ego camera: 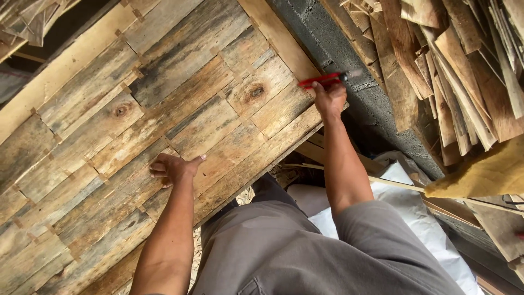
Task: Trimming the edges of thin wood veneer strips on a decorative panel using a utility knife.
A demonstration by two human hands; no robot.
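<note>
From the head view, our left hand (pixel 173 168) lies fingers curled, gripping nothing, on the patchwork wooden panel (pixel 158 114), pressing it flat. Our right hand (pixel 329 98) is clamped on a red-handled tool (pixel 326 80) at the panel's far right edge, beside the grey block wall (pixel 349 82). We'd judge steady downward pressure keeps the panel from shifting.

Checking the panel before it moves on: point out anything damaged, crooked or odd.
Nothing is clearly broken. The wooden panel is patchy: boards differ in colour, with dark stains and knots. The left hand presses flat on it; the right hand holds a red-handled tool at its edge. Thin wood strips lie piled loosely beside it.
</note>
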